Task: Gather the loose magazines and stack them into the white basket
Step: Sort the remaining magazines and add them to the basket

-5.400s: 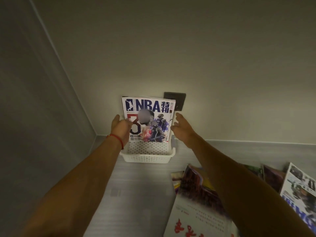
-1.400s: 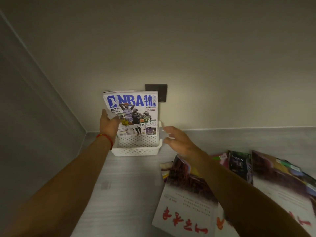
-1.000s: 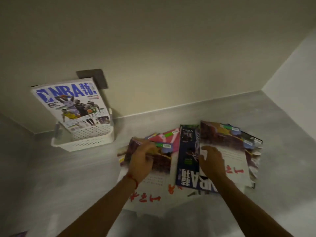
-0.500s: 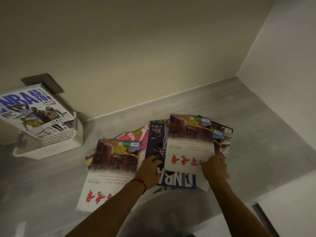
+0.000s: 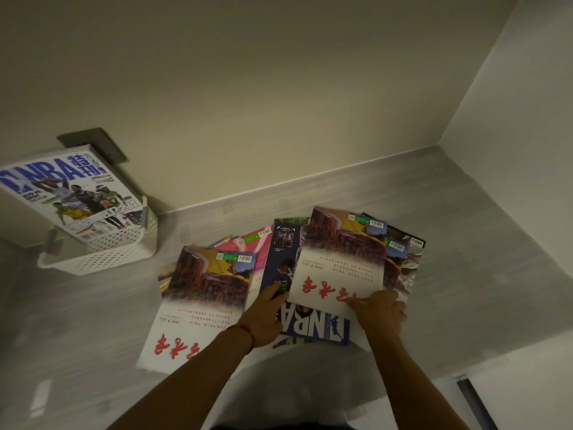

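several magazines already stand upright in the white basket point(image 5: 102, 259) at far left, an nba cover point(image 5: 66, 193) in front. many more lie fanned across the grey floor point(image 5: 465, 274). your right hand point(image 5: 379, 311) pinches the near edge of a red-lettered magazine point(image 5: 338, 274); your left hand point(image 5: 263, 318) rests flat on a dark one point(image 5: 280, 259) beside it.
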